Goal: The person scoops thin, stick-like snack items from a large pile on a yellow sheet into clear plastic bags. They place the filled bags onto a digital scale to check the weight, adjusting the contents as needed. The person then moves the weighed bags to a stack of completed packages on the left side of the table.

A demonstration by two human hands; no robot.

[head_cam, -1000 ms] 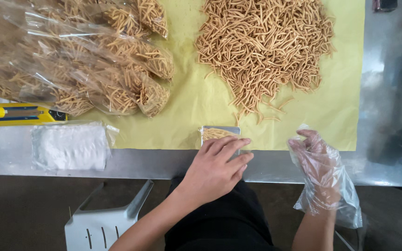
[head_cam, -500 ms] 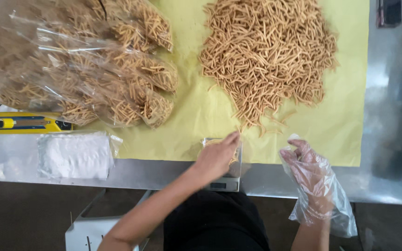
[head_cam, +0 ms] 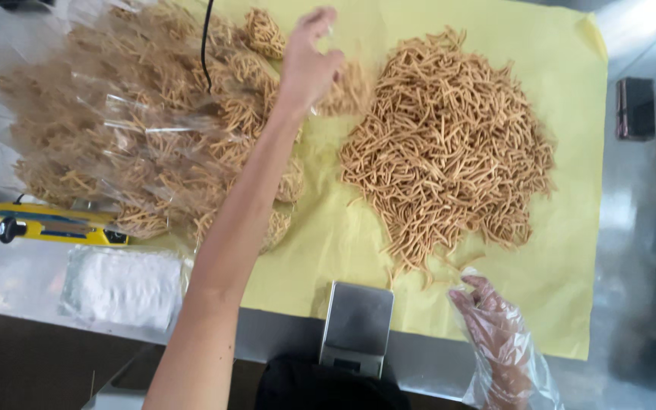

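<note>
Bagged snack sticks [head_cam: 146,144] lie under the half-open, empty left hand [head_cam: 309,57]; gloved right hand [head_cam: 495,319] open, empty

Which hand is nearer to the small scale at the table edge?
The right. The right hand, in a clear plastic glove, hovers just to the right of the scale. The bare left hand is stretched far up over the heap of filled bags.

- Tabletop [head_cam: 647,250]: brushed metal, dull sheen.
- Sheet [head_cam: 563,228]: matt yellow paper, smooth.
- Bags [head_cam: 115,137]: clear, glossy, crinkled plastic.
- Snack sticks [head_cam: 449,159]: rough, dry, matt.
- Scale [head_cam: 358,323]: smooth metal plate.
- Right hand [head_cam: 499,334]: thin clear plastic glove.
</note>
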